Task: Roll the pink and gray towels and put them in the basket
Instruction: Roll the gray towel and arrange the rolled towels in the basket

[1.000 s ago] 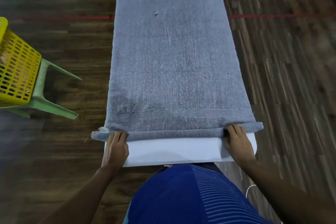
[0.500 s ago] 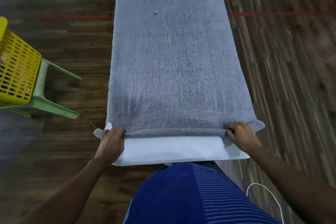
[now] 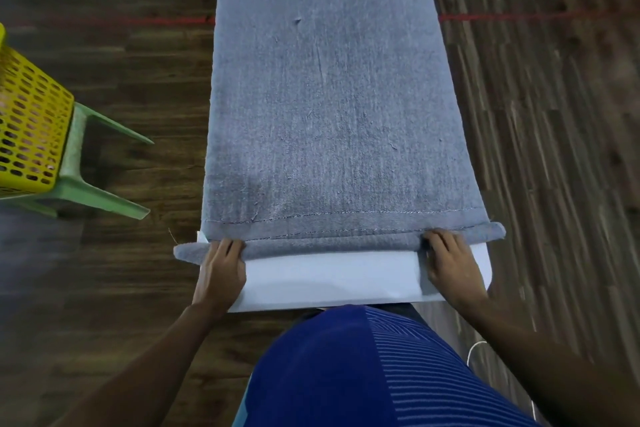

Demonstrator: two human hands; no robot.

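A: The left hand [image 3: 221, 267], where does it sit?
B: At the near left end of the gray towel [image 3: 329, 114]. Its fingers are curled over the thin roll [image 3: 329, 245] formed along the near hem, and the palm rests on the white table [image 3: 329, 284].
A: And the right hand [image 3: 450, 263]?
B: It does the same at the right end, with its fingers bent over the roll and gripping it.
A: The rest of the towel?
B: It lies flat, stretched away along the table. Only a bare strip of table shows in front of the roll, and the roll's ends poke out past both table edges.
A: The basket?
B: The yellow basket [image 3: 27, 128] is at the far left on a green stool [image 3: 86, 191], well apart from the towel. Something pinkish shows through its holes, but I cannot tell whether that is the pink towel.
A: Anything else?
B: A red line [image 3: 138, 20] on the wooden floor [image 3: 104, 288] shows on both sides of the table. A blue shirt [image 3: 346, 367] fills the bottom, and a white cable [image 3: 473, 350] lies beside the right arm.
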